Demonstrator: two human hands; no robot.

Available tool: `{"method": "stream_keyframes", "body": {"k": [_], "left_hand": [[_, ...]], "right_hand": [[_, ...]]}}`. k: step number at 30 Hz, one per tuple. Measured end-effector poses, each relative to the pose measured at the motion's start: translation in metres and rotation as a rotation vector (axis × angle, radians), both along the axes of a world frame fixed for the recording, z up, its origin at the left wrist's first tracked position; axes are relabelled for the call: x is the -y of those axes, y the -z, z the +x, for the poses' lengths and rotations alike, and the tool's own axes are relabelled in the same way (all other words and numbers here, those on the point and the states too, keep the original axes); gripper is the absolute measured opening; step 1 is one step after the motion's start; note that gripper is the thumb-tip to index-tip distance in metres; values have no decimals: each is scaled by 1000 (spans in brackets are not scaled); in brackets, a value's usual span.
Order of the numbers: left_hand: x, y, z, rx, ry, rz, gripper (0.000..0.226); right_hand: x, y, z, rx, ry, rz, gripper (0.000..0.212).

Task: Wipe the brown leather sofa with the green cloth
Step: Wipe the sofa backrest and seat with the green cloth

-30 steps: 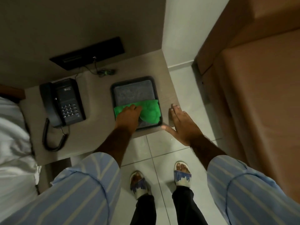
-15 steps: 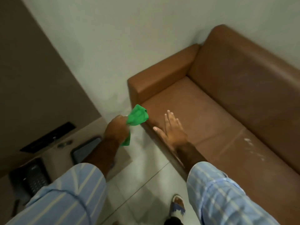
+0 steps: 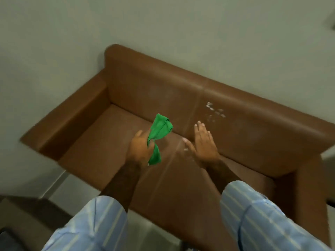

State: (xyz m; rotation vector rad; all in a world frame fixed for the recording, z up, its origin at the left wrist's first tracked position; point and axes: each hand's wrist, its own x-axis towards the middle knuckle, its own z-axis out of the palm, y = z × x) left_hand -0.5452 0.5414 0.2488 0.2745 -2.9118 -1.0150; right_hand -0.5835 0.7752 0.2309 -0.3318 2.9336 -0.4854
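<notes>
Two hands hang over the brown leather sofa (image 3: 126,98), neither touching it as far as can be told. The left hand (image 3: 139,151) is closed around the green cloth (image 3: 159,131), which is bunched — one wad sticks up past the knuckles toward the backrest, a tail droops below the fist. The right hand (image 3: 203,144) is empty, flat, fingers straight and close together, thumb out to the left, palm down above the seat near the centre seam.

Pale white marks (image 3: 215,109) dot the backrest just right of that seam, beyond the right fingertips, and a few specks lie on the seat beside the thumb.

Wiping has not started, by the look of it. The likeliest trouble is the cloth itself: crumpled like this it offers only a small lump of contact, so a pass may smear the marks rather than lift them, or the loose tail may drag residue across clean leather. The marks also sit to the right and far from the cloth hand — a short reach could miss them entirely.
</notes>
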Motion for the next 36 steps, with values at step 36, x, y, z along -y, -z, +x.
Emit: {"method": "stream_keyframes", "body": {"k": [36], "left_hand": [[-292,209,-214,-313,-28,104,46]], "right_hand": [[-238,146,-232,-1025,171,377,60]]}}
